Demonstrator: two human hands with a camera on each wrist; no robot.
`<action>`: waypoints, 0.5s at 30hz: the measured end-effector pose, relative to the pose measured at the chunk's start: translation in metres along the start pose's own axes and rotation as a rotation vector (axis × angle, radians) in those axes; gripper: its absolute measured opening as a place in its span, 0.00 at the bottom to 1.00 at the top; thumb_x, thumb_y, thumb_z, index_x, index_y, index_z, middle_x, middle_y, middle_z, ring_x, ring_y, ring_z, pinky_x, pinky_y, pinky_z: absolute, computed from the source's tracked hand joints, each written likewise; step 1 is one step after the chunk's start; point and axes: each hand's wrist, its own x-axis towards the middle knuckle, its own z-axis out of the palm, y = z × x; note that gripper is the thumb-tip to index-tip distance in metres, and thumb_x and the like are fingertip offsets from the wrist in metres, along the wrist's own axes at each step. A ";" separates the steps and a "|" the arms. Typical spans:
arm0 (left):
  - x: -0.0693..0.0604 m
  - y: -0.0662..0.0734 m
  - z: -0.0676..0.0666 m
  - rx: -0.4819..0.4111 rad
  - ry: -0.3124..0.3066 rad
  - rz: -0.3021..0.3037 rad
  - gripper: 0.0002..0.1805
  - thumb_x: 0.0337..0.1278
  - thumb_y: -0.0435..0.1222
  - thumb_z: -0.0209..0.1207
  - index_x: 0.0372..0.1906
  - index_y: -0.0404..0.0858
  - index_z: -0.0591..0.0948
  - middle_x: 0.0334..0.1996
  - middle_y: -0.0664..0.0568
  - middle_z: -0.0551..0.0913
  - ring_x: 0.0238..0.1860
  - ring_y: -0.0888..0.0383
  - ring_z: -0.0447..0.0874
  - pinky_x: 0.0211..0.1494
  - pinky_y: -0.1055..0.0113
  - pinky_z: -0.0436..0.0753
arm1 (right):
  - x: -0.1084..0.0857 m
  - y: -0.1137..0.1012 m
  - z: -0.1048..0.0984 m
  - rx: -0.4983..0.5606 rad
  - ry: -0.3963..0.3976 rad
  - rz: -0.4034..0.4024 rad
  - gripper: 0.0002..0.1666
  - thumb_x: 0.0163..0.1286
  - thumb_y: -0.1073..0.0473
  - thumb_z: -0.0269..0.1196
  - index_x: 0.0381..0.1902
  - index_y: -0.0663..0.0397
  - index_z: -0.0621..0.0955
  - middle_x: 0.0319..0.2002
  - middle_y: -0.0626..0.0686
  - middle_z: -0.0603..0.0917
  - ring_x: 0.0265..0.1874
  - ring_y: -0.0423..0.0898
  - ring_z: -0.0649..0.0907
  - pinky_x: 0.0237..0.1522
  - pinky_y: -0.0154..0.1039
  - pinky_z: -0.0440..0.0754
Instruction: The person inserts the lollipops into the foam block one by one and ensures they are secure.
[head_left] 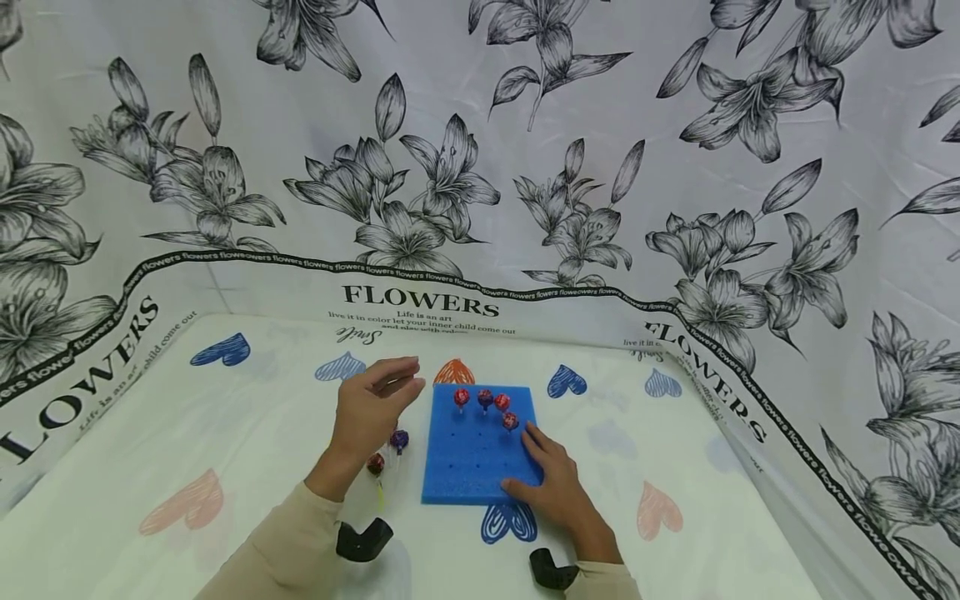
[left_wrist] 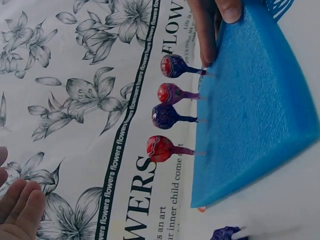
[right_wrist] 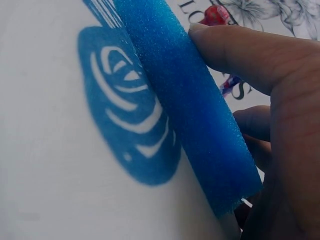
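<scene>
A blue foam block [head_left: 480,450] lies on the table, with several wrapped lollipops [head_left: 485,399] standing on sticks in its far part, red and purple. My right hand [head_left: 558,487] holds the block's right side, the thumb on top and the fingers along the edge; the right wrist view shows the thumb [right_wrist: 235,52] against the foam [right_wrist: 190,105]. To the left of the block my left hand [head_left: 371,417] is raised, empty, with its fingers extended; its fingertips [left_wrist: 22,202] show at the left wrist view's edge. Beneath and beside it lie a purple lollipop [head_left: 399,440] and a dark red one [head_left: 376,463].
A white cloth with printed hearts [head_left: 657,510] covers the table. Behind it hangs a curtain [head_left: 480,208] with flower drawings and lettering. Black curved pieces [head_left: 363,540] show near both wrists.
</scene>
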 end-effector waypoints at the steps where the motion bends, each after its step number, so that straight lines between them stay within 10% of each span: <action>1: 0.000 -0.005 -0.004 0.005 0.006 0.007 0.16 0.53 0.19 0.63 0.49 0.22 0.80 0.47 0.32 0.81 0.49 0.39 0.82 0.48 0.69 0.80 | 0.000 0.000 0.000 0.004 0.000 -0.001 0.54 0.56 0.32 0.64 0.73 0.53 0.62 0.74 0.50 0.56 0.71 0.62 0.55 0.61 0.69 0.59; 15: -0.007 -0.038 -0.042 0.008 0.110 -0.023 0.17 0.54 0.24 0.65 0.51 0.28 0.81 0.48 0.40 0.82 0.47 0.62 0.83 0.49 0.73 0.79 | 0.001 0.000 0.001 -0.016 0.000 0.009 0.55 0.55 0.31 0.64 0.73 0.53 0.62 0.74 0.51 0.56 0.70 0.64 0.55 0.59 0.70 0.62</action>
